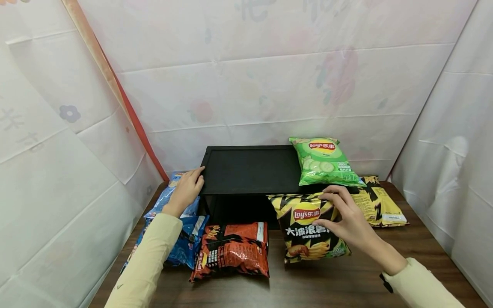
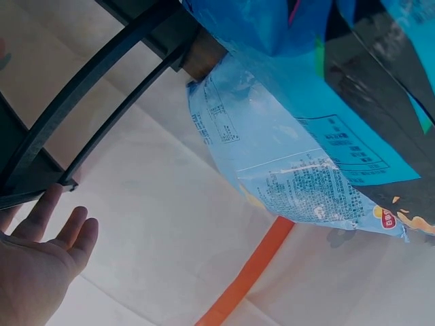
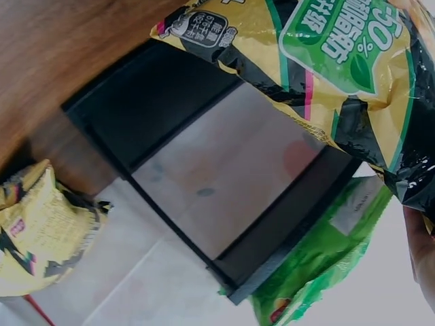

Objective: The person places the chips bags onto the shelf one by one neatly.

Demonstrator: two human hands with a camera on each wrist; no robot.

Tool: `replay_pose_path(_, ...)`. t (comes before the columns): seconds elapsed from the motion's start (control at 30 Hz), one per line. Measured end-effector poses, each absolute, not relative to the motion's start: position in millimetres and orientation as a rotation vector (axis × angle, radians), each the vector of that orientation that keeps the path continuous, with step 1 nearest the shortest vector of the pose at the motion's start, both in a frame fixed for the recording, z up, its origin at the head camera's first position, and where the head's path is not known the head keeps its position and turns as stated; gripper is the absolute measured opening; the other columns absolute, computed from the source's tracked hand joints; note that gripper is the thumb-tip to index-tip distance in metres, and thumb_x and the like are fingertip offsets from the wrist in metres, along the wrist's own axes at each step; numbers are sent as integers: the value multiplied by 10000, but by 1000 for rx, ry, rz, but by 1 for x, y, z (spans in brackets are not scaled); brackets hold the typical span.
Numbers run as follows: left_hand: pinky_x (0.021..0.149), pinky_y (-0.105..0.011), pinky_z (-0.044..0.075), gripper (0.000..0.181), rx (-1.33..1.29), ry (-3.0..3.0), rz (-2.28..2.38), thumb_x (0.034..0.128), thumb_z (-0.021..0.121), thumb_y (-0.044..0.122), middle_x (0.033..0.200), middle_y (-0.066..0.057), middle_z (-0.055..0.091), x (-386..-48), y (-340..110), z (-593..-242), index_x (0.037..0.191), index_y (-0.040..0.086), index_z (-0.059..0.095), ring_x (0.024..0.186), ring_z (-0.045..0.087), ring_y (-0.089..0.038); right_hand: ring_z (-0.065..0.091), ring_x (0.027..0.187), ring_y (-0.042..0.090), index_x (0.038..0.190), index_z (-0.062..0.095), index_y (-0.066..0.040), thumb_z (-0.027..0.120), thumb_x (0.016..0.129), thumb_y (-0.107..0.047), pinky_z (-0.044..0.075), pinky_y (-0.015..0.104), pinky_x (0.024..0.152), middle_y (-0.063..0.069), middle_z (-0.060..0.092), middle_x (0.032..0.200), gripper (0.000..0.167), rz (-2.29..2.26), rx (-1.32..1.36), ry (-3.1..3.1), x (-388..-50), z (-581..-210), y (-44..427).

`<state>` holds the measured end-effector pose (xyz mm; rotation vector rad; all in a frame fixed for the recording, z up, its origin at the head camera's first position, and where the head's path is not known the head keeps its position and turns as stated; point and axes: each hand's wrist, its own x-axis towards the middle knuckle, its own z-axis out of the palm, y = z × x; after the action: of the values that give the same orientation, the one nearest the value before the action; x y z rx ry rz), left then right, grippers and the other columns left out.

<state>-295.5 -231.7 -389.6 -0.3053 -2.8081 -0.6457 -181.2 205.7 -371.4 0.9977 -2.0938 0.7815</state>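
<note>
Visibly glossy chip bag (image 1: 304, 239), black and yellow, red logo (image 1: 306, 213); right hand (image 1: 349, 220) pinches it; left hand (image 1: 185, 191), relaxed, touches shelf (image 1: 250, 171).

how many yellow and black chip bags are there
2 visible: one bag in the right hand, another bag on the table right of the black shelf; more may be hidden.
</note>
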Motion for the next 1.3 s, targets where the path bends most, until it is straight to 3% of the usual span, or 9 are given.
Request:
replay_pose_path(0.43, 1075, -540, 253, 463, -306, -2810, -636, 987, 312, 282, 1392, -186, 411, -295, -232, -389, 1410, 100, 357, 1277, 358, -375, 476, 1024, 251, 1106, 583, 2, 694, 747, -421, 388, 216, 818, 202, 497, 1133, 566, 807, 967, -2019, -190, -346, 186)
replay_pose_path(0.7, 1073, -539, 256, 458, -304, -2804, -640, 986, 322, 279, 1389, -182, 417, -295, -231, -389, 1408, 105, 365, 1278, 359, -372, 412, 815, 135, 1102, 581, 8, 813, 652, -275, 336, 171, 636, 201, 498, 1123, 580, 820, 949, -2001, -202, -328, 173)
replay_pose_path(0.97, 1078, -542, 246, 465, -301, -2814, -655, 988, 313, 289, 1404, -179, 400, -294, -230, -388, 1416, 111, 351, 1289, 346, -371, 408, 731, 94, 1087, 583, 17, 856, 568, -157, 349, 170, 595, 196, 507, 1109, 612, 856, 927, -1981, -213, -312, 159)
replay_pose_path(1.3, 1074, -543, 248, 470, -303, -2816, -660, 990, 300, 293, 1404, -187, 395, -294, -231, -389, 1419, 107, 343, 1287, 344, -376, 449, 819, 198, 1091, 595, -16, 857, 578, -150, 346, 246, 619, 143, 521, 1111, 591, 910, 850, -1991, -230, -294, 140)
